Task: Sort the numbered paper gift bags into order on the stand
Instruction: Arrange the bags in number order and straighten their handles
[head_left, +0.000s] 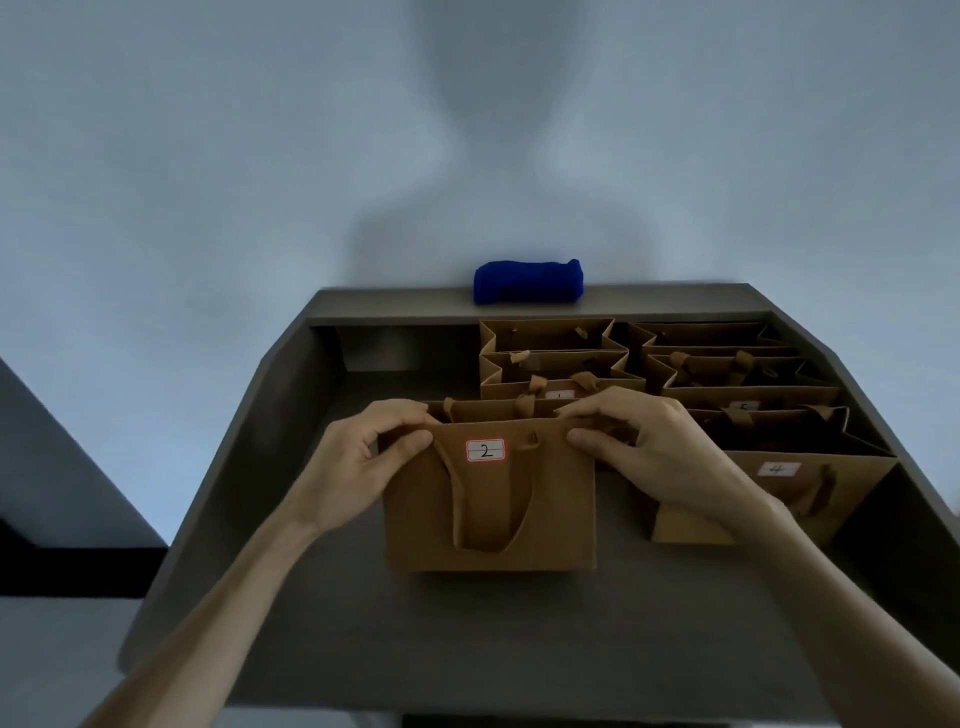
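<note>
On the grey bench (291, 597), bag 2 (550, 509) stands mid-surface, its top rim pinched by the left grip (363, 457) and right grip (644, 447); bag 4 (852, 483) sits near the right edge.

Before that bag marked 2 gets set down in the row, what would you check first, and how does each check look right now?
1. Grip: left hand and right hand both pinch the top rim of bag 2: ok.
2. Label reads 2, facing the person: ok.
3. Bag upright: ok.
4. Bag behind is bag 1; label partly hidden: cannot tell.
5. Bare stand floor left of the row: ok.
6. Right column order, bag 5 behind bag 4: not ok.
</note>
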